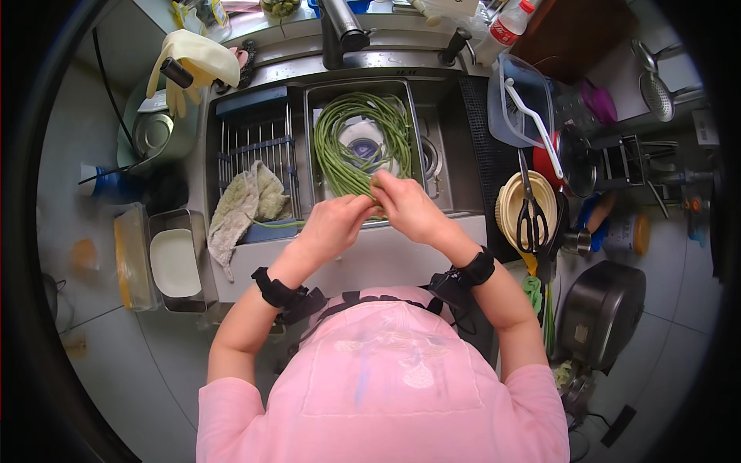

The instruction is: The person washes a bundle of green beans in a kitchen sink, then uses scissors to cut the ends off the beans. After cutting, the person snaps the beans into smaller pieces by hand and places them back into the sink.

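Long green yard-long beans (pixel 336 130) lie coiled in a rectangular metal basin (pixel 415 144) set in the sink. At the basin's front edge my left hand (pixel 338 220) and my right hand (pixel 399 199) meet, fingertips pinched together on a bean. A thin bean end trails leftward from my left hand over the rack's blue edge. Both hands are above the near part of the coil, and the fingers hide the spot where they grip. Through the middle of the coil the basin's bottom shows, with a round bluish shape.
Left of the basin, a damp cloth (pixel 246 208) lies on a metal draining rack (pixel 255 142). The black faucet (pixel 347 37) rises behind. On the right, black-handled scissors (pixel 529 217) rest on a cream basket (pixel 503 197), near a clear plastic container (pixel 496 110). A rubber glove (pixel 200 55) hangs at back left.
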`<state>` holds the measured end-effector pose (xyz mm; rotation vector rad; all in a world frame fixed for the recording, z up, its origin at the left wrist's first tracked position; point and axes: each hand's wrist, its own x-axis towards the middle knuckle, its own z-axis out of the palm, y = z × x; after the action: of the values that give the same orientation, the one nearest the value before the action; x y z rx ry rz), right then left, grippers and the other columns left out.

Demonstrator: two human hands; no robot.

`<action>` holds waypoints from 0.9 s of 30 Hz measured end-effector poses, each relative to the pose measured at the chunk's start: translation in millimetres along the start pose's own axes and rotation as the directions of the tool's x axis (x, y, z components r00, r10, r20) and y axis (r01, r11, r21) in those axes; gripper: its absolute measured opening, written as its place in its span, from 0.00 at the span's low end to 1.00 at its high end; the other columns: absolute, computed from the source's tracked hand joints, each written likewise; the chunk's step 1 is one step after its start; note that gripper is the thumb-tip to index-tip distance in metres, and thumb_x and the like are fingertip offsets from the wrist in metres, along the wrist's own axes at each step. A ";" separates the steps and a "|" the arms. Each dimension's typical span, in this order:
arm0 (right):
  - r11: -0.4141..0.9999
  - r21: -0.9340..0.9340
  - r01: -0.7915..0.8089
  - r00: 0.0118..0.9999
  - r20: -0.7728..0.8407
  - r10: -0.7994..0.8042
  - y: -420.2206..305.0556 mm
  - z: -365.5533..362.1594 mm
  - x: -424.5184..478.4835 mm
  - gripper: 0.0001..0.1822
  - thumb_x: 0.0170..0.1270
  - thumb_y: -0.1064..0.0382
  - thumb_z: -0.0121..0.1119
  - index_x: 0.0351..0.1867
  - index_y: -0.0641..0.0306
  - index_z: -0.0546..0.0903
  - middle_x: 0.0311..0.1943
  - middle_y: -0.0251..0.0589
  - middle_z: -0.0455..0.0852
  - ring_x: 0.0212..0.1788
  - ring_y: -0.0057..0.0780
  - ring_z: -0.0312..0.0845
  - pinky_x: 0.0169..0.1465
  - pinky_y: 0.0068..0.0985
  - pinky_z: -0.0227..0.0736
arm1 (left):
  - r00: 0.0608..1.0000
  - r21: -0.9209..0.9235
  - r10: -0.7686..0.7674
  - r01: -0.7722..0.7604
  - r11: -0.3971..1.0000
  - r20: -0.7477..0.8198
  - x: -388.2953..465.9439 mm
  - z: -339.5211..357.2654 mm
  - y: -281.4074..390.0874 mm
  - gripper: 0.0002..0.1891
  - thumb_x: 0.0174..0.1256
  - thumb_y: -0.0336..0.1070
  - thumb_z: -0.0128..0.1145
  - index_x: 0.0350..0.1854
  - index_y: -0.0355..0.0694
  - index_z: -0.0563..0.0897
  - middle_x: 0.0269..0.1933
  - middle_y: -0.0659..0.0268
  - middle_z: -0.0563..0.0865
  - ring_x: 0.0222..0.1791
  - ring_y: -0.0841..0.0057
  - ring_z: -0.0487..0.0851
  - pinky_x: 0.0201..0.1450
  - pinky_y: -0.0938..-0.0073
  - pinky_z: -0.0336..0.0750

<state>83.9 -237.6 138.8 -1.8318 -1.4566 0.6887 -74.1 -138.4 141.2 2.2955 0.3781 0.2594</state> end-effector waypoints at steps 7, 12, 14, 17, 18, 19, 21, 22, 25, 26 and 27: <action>0.726 0.497 -0.475 0.862 0.427 0.272 3.1 -21.4 -5.3 0.10 0.72 0.60 0.53 0.38 0.66 0.76 0.21 0.25 0.71 0.22 0.12 0.64 0.25 0.16 0.60 | 0.998 0.021 0.057 -0.057 0.998 -0.035 -2.8 -13.1 -12.7 0.05 0.62 0.26 0.57 0.38 0.33 0.79 0.35 0.53 0.80 0.35 0.52 0.79 0.38 0.60 0.74; 0.951 0.187 -0.246 0.954 0.220 0.203 22.2 -8.8 -9.1 0.12 0.67 0.58 0.54 0.32 0.66 0.78 0.18 0.36 0.76 0.20 0.29 0.69 0.26 0.26 0.64 | 0.998 0.068 0.015 -0.011 0.998 -0.059 -2.4 -10.7 -10.1 0.03 0.63 0.27 0.57 0.36 0.33 0.79 0.33 0.54 0.82 0.34 0.53 0.80 0.36 0.60 0.75; 0.969 -0.082 -0.231 0.973 -0.024 0.230 24.2 -0.6 -8.9 0.12 0.65 0.59 0.55 0.30 0.67 0.78 0.19 0.47 0.80 0.22 0.44 0.75 0.29 0.34 0.69 | 0.999 0.076 0.006 -0.003 0.997 -0.047 -2.8 -2.9 -11.0 0.03 0.63 0.28 0.57 0.36 0.34 0.79 0.33 0.55 0.82 0.34 0.53 0.81 0.36 0.61 0.75; 0.871 -0.216 -0.442 0.885 -0.262 0.384 31.1 15.0 1.2 0.12 0.62 0.61 0.54 0.31 0.72 0.78 0.28 0.61 0.83 0.36 0.61 0.79 0.41 0.51 0.71 | 0.999 0.039 0.015 -0.014 0.999 -0.050 -5.6 9.7 -2.9 0.03 0.63 0.27 0.57 0.35 0.33 0.79 0.33 0.54 0.83 0.34 0.53 0.82 0.36 0.60 0.75; 0.874 -0.175 -0.454 0.864 -0.326 0.384 56.2 14.1 3.0 0.13 0.62 0.60 0.55 0.31 0.72 0.78 0.27 0.61 0.83 0.35 0.61 0.79 0.41 0.51 0.72 | 0.998 0.018 0.030 -0.029 0.999 -0.053 -5.4 10.6 -1.0 0.03 0.63 0.27 0.57 0.35 0.33 0.79 0.33 0.53 0.83 0.34 0.53 0.82 0.36 0.60 0.75; 0.878 -0.131 -0.460 0.840 -0.384 0.383 81.0 8.6 2.3 0.13 0.62 0.60 0.55 0.31 0.71 0.78 0.27 0.60 0.83 0.33 0.60 0.80 0.41 0.50 0.72 | 0.998 -0.007 0.034 -0.035 0.999 -0.056 -4.2 9.9 -3.0 0.03 0.63 0.27 0.56 0.35 0.33 0.79 0.33 0.53 0.83 0.34 0.52 0.81 0.37 0.60 0.75; 0.933 0.040 -0.358 0.892 -0.279 0.354 67.7 -1.6 2.9 0.10 0.65 0.63 0.53 0.33 0.70 0.75 0.26 0.57 0.84 0.33 0.59 0.81 0.39 0.46 0.74 | 0.998 -0.059 0.019 -0.023 0.998 -0.066 -6.8 10.4 -10.3 0.03 0.63 0.26 0.56 0.36 0.33 0.79 0.33 0.53 0.82 0.34 0.52 0.81 0.37 0.59 0.75; 0.931 0.149 -0.333 0.917 -0.177 0.357 44.4 -7.2 4.0 0.09 0.66 0.64 0.52 0.33 0.70 0.74 0.27 0.56 0.84 0.33 0.58 0.81 0.39 0.45 0.74 | 0.999 -0.055 0.021 -0.023 0.998 -0.045 -9.0 11.7 -12.6 0.03 0.63 0.26 0.56 0.36 0.32 0.79 0.33 0.53 0.82 0.34 0.52 0.81 0.38 0.59 0.75; 0.953 0.250 -0.170 0.985 0.027 0.169 14.9 3.4 3.1 0.07 0.71 0.67 0.48 0.37 0.71 0.72 0.26 0.47 0.84 0.29 0.37 0.83 0.37 0.30 0.76 | 0.999 -0.044 0.044 -0.045 0.998 -0.022 -3.1 12.2 -12.5 0.03 0.62 0.25 0.56 0.37 0.32 0.79 0.33 0.53 0.80 0.36 0.51 0.79 0.39 0.59 0.74; 0.974 0.189 -0.124 0.992 0.046 0.117 9.2 4.6 2.3 0.07 0.70 0.66 0.49 0.37 0.70 0.72 0.25 0.50 0.83 0.30 0.46 0.81 0.36 0.36 0.74 | 0.999 -0.047 0.045 -0.046 0.998 -0.029 -1.7 12.3 -11.2 0.04 0.62 0.25 0.56 0.37 0.32 0.79 0.34 0.53 0.80 0.36 0.51 0.79 0.39 0.59 0.74; 0.988 0.131 -0.077 0.996 0.065 0.069 6.3 5.7 1.6 0.08 0.69 0.64 0.51 0.36 0.69 0.71 0.24 0.53 0.82 0.31 0.54 0.80 0.35 0.41 0.72 | 0.998 -0.049 0.046 -0.047 0.998 -0.033 -0.7 11.4 -10.2 0.04 0.62 0.25 0.56 0.38 0.32 0.79 0.34 0.53 0.80 0.37 0.51 0.79 0.40 0.59 0.74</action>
<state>83.7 -235.9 130.3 -1.7817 -1.3531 0.8636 -73.3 -139.7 126.0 2.2556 0.3311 0.3253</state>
